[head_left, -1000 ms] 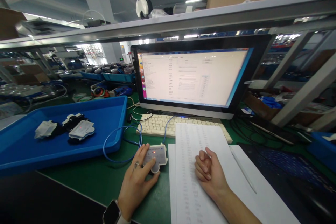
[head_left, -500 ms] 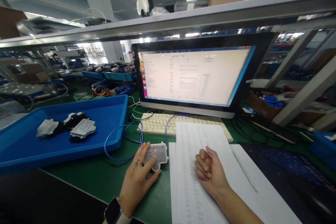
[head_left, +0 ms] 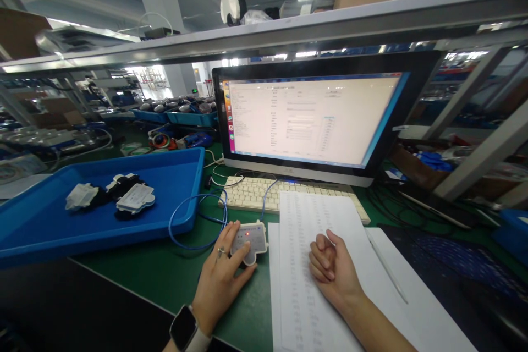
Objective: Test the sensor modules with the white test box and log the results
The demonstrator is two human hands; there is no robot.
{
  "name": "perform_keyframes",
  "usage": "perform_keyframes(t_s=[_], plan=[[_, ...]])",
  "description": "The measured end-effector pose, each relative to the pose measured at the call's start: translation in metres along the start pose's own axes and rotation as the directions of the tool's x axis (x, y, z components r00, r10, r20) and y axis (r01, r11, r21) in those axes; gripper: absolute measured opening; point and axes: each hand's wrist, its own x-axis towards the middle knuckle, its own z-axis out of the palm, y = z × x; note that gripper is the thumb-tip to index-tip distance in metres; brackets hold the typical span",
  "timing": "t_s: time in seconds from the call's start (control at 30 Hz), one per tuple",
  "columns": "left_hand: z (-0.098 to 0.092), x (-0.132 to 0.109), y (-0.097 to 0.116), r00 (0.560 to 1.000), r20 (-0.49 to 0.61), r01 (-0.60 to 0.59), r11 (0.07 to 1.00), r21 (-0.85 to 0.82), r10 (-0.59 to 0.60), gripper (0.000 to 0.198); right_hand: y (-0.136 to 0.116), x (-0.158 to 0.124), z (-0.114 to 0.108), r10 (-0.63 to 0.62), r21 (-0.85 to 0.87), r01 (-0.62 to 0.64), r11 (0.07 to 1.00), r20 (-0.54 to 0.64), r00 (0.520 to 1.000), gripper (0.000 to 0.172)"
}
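Observation:
My left hand [head_left: 226, 267] grips a small white electronic module [head_left: 252, 237] with a grey label and a lit red light, its fingers round the left side and one fingertip on the label. A blue cable [head_left: 264, 201] runs from the module's top edge towards the keyboard, and more of it loops at the left. Curled into a loose fist, my right hand [head_left: 333, 264] rests on printed sheets [head_left: 295, 286], with nothing visible in it. A white pen [head_left: 388, 268] lies on the paper to its right.
A blue tray [head_left: 181, 198] at the left holds several similar white modules [head_left: 137, 198] with black parts. Behind my hands stand a pale keyboard [head_left: 243, 192] and a lit monitor [head_left: 309, 121], under a shelf [head_left: 289, 36]. A dark mouse mat [head_left: 449, 258] lies at the right.
The camera view has shifted slightly, so everything sits a little further right. Both hands keep the same pose, and the left still grips the module.

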Motion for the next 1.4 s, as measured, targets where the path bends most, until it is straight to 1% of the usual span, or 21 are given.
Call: perform_keyframes(t_s=[0.17,0.47,0.63,0.77,0.83,0.9,0.93,1.0,1.07,1.1,1.13,1.17,1.23,1.3,1.33,1.4], plan=[[-0.001,-0.001,0.0,1.0,0.006,0.003,1.0,0.0,-0.003,0.027,0.0,0.001,-0.002,-0.001,-0.003,0.001,1.0,0.036,0.999,0.032],[-0.001,-0.001,0.001,1.0,0.001,0.007,1.0,-0.002,-0.007,0.027,-0.001,0.0,-0.001,0.013,0.008,-0.013,1.0,0.019,1.0,0.032],[-0.003,0.0,0.002,1.0,0.001,0.025,1.0,-0.001,-0.025,0.026,-0.001,0.0,-0.001,0.009,0.001,-0.009,1.0,0.035,0.999,0.032],[-0.003,0.0,0.001,0.997,0.045,0.054,0.998,0.012,-0.055,0.038,-0.001,0.0,0.0,0.005,0.005,-0.005,1.0,0.017,1.0,0.032],[-0.002,0.0,0.002,0.998,0.048,0.052,0.999,0.011,-0.052,0.038,-0.001,0.0,0.0,0.006,0.007,-0.006,1.0,0.007,1.0,0.032],[-0.004,0.0,0.003,0.998,0.032,0.048,0.999,-0.002,-0.048,0.034,-0.001,0.0,0.0,0.008,0.002,-0.008,1.0,0.017,1.0,0.032],[-0.006,0.0,0.003,0.998,0.013,0.054,0.998,-0.012,-0.054,0.035,-0.001,0.0,0.0,0.009,-0.002,-0.009,1.0,0.027,1.0,0.032],[-0.011,0.0,0.002,0.993,-0.058,0.099,0.995,-0.031,-0.101,0.039,-0.001,0.0,-0.001,0.01,-0.009,-0.009,1.0,0.043,0.999,0.032],[-0.019,-0.001,-0.003,0.967,-0.151,0.2,0.978,-0.057,-0.207,0.035,-0.001,0.0,-0.002,0.008,-0.01,-0.008,1.0,0.046,0.999,0.032],[-0.023,-0.002,-0.006,0.943,-0.177,0.272,0.959,-0.08,-0.282,0.03,-0.001,0.0,-0.002,0.009,-0.009,-0.009,1.0,0.045,0.999,0.033],[-0.026,-0.003,-0.01,0.916,-0.167,0.35,0.931,-0.106,-0.364,0.026,-0.001,0.0,-0.002,0.012,-0.007,-0.011,1.0,0.043,0.999,0.032],[-0.03,-0.004,-0.014,0.89,-0.122,0.425,0.896,-0.127,-0.44,0.023,-0.001,0.0,-0.002,0.014,-0.005,-0.014,1.0,0.039,0.999,0.032],[-0.036,-0.005,-0.022,0.843,0.051,0.537,0.834,-0.124,-0.535,0.022,-0.001,0.0,-0.002,0.019,-0.001,-0.019,1.0,0.031,0.999,0.031],[-0.04,-0.006,-0.026,0.789,0.242,0.593,0.802,-0.066,-0.564,0.022,-0.001,0.0,-0.001,0.019,0.0,-0.019,1.0,0.026,0.999,0.031],[-0.041,-0.005,-0.027,0.765,0.305,0.606,0.794,-0.041,-0.568,0.021,-0.001,0.0,-0.001,0.017,-0.001,-0.017,1.0,0.028,0.999,0.031],[-0.043,-0.003,-0.029,0.73,0.362,0.63,0.776,-0.029,-0.579,0.02,0.0,0.001,-0.002,0.012,-0.007,-0.012,1.0,0.037,0.999,0.031]])
